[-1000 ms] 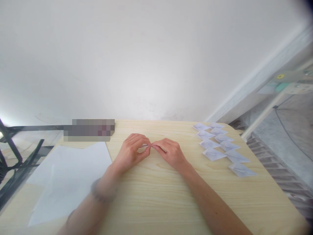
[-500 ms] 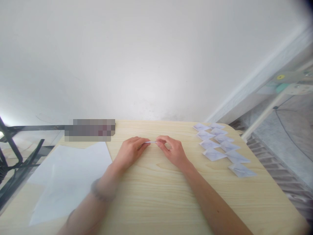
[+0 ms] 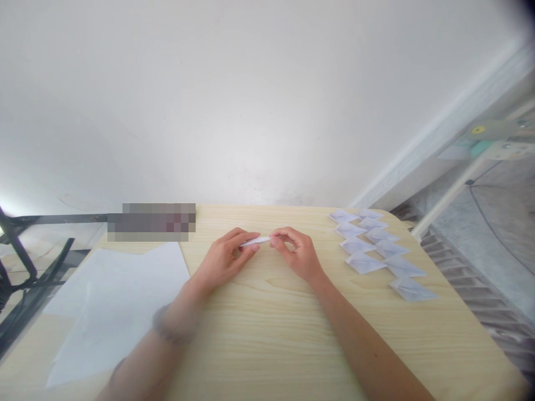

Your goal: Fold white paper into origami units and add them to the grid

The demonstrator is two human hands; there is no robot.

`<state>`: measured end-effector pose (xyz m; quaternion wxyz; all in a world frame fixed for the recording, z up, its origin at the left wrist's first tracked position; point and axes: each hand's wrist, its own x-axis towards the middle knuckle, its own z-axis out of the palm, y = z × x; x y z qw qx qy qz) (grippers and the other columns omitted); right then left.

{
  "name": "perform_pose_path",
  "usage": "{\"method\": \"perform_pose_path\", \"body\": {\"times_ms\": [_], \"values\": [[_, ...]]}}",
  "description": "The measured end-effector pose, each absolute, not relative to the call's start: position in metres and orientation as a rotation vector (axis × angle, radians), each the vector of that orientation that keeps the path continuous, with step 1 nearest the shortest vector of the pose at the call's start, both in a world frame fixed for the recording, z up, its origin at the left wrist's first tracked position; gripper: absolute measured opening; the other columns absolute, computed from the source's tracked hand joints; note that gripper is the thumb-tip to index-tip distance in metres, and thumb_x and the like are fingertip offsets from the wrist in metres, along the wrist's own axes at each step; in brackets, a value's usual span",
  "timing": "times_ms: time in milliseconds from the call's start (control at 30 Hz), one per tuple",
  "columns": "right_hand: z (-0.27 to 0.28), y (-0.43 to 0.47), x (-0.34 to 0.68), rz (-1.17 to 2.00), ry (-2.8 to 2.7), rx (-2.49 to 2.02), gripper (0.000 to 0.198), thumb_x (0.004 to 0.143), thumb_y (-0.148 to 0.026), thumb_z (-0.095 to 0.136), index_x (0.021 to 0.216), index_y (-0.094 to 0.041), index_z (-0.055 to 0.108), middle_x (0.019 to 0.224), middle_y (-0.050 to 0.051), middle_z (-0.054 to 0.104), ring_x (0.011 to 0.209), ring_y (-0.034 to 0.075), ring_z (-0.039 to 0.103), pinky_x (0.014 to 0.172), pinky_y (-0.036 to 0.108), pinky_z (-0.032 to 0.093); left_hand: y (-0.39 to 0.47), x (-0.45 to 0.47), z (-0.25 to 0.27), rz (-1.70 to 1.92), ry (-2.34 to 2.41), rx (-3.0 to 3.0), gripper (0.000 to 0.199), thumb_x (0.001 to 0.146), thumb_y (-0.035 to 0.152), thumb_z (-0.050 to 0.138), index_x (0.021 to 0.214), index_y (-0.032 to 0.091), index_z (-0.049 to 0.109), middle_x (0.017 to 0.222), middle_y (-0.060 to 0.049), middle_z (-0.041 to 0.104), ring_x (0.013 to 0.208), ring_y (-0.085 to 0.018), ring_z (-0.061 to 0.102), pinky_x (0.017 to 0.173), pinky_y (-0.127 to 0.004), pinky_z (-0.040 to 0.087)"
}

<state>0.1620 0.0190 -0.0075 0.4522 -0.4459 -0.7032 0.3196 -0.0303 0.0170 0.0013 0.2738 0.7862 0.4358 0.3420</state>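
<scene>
A small piece of folded white paper (image 3: 256, 241) is held over the middle of the table, seen nearly edge-on as a narrow strip. My left hand (image 3: 228, 253) grips its left part between thumb and fingers. At the right end, my right hand (image 3: 297, 252) pinches the tip with thumb and forefinger. The fingers hide both ends of the paper, so its full shape cannot be made out.
Several folded white paper pieces (image 3: 363, 263) lie in two rows on the right of the wooden table (image 3: 259, 345). Large white paper sheets (image 3: 112, 306) lie at the left, partly under my left forearm. Behind them is a blurred-out dark item (image 3: 150, 221). A wall (image 3: 259, 100) stands behind the table.
My left thumb has moved down, away from the fingers, and the folded paper shows wider and slightly tilted. Both hands stay at nearly the same spot.
</scene>
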Motion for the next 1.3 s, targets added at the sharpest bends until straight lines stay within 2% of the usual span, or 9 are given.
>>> {"method": "perform_pose_path", "body": {"times_ms": [233,333,400,500,733,900,1000,1167,1300], "values": [[-0.009,0.019,0.162,0.781,-1.748,-1.063,0.020,0.077,-0.023,0.054,0.097,-0.019,0.053,0.090,0.004,0.062,0.075,0.013,0.061,0.074,0.028,0.049,0.020,-0.031,-0.001,0.938,1.244,2.104,0.034,0.081,0.032,0.050,0.113,0.021,0.051,0.095,-0.005,0.057,0.069,-0.012,0.052,0.056,-0.023,0.043],[-0.010,0.020,0.162,0.759,-1.790,-1.039,0.031,0.076,-0.016,0.053,0.106,-0.020,0.049,0.092,0.003,0.060,0.075,0.011,0.060,0.077,0.029,0.049,0.022,-0.031,-0.004,0.940,1.244,2.111,0.026,0.079,0.027,0.052,0.105,0.022,0.055,0.097,-0.004,0.054,0.072,-0.012,0.052,0.056,-0.023,0.043],[-0.011,0.021,0.161,0.713,-1.861,-1.004,0.025,0.075,-0.013,0.050,0.099,-0.020,0.053,0.092,0.003,0.059,0.079,0.012,0.059,0.076,0.028,0.049,0.022,-0.032,-0.005,0.938,1.233,2.108,0.017,0.080,0.023,0.050,0.095,0.021,0.057,0.096,-0.004,0.053,0.072,-0.012,0.052,0.057,-0.023,0.043],[-0.012,0.022,0.159,0.623,-1.937,-0.973,0.018,0.076,-0.010,0.046,0.087,-0.020,0.057,0.090,0.004,0.058,0.085,0.013,0.056,0.074,0.026,0.049,0.023,-0.033,-0.006,0.963,1.215,2.101,0.013,0.082,0.020,0.047,0.089,0.020,0.058,0.095,-0.004,0.053,0.069,-0.011,0.052,0.059,-0.024,0.043],[-0.011,0.020,0.156,0.465,-1.948,-1.086,0.022,0.074,-0.005,0.042,0.085,-0.020,0.053,0.086,0.004,0.056,0.082,0.014,0.055,0.075,0.026,0.047,0.022,-0.033,-0.002,0.981,1.272,2.197,0.013,0.083,0.025,0.047,0.085,0.019,0.058,0.090,-0.005,0.058,0.081,-0.016,0.055,0.073,-0.028,0.045],[-0.008,0.016,0.155,0.368,-2.042,-1.158,0.014,0.072,-0.009,0.047,0.079,-0.020,0.053,0.085,0.004,0.056,0.083,0.016,0.054,0.076,0.028,0.045,0.021,-0.032,-0.004,0.971,1.352,2.304,0.014,0.081,0.026,0.048,0.081,0.019,0.061,0.087,-0.005,0.061,0.079,-0.016,0.057,0.074,-0.029,0.046],[-0.007,0.015,0.154,0.328,-2.048,-1.191,0.008,0.076,-0.015,0.048,0.079,-0.019,0.054,0.084,0.005,0.056,0.081,0.016,0.054,0.075,0.028,0.044,0.021,-0.032,-0.006,0.965,1.342,2.340,0.013,0.080,0.026,0.050,0.085,0.020,0.061,0.089,-0.004,0.061,0.081,-0.016,0.057,0.074,-0.029,0.046],[-0.008,0.016,0.152,0.298,-2.048,-1.228,0.014,0.078,-0.018,0.049,0.089,-0.021,0.058,0.086,0.004,0.058,0.083,0.017,0.053,0.078,0.030,0.044,0.019,-0.031,-0.004,0.898,1.336,2.361,0.018,0.079,0.025,0.051,0.094,0.022,0.059,0.094,-0.004,0.059,0.085,-0.017,0.055,0.077,-0.030,0.044],[-0.008,0.015,0.152,0.291,-2.083,-1.221,0.018,0.076,-0.018,0.051,0.091,-0.022,0.060,0.086,0.004,0.057,0.082,0.017,0.053,0.077,0.030,0.044,0.017,-0.030,0.000,0.840,1.344,2.370,0.015,0.079,0.026,0.050,0.090,0.021,0.059,0.090,-0.003,0.058,0.082,-0.016,0.055,0.074,-0.029,0.044]]}}
